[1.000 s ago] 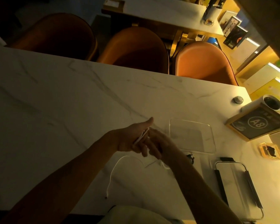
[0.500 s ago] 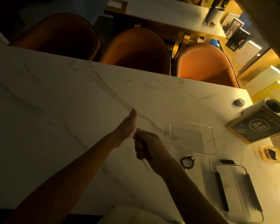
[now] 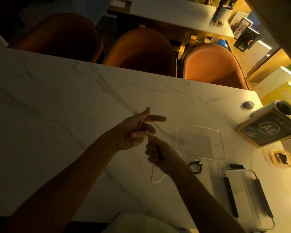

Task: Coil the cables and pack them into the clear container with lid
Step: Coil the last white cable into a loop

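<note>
While the white marble surface (image 3: pixel 60 118) carries everything, order the scene by size. Three orange chairs (image 3: pixel 141 52) stand along its far edge. On the right half lies the clear container (image 3: pixel 201 142), open and apparently unfilled, just right of both hands. Its lid with black clasps (image 3: pixel 247 195) lies nearer the person, apart from the container. A framed sign marked A8 (image 3: pixel 269 130) and a small amber dish (image 3: pixel 281 158) sit further right, clear of the work area.

The left hand (image 3: pixel 134 132) is raised above the surface with forefinger and thumb extended. Its lower fingers are curled on a thin white cable (image 3: pixel 152 174), a strand of which crosses the palm. The right hand (image 3: pixel 155 151) is clenched in a fist on the same cable, directly below and touching the left hand. From the right grip the cable drops toward the person and ends in a slack loop on the surface. Its long axis runs from the left palm down past the right wrist.

A small black coiled cable (image 3: pixel 196 166) lies between the right wrist and the container's near edge.

Judgement: winding is under way, and the slack lies on the near side of the grip. The right hand is nearer the container. The black coil lies close to the transfer path; nothing else obstructs it.
</note>
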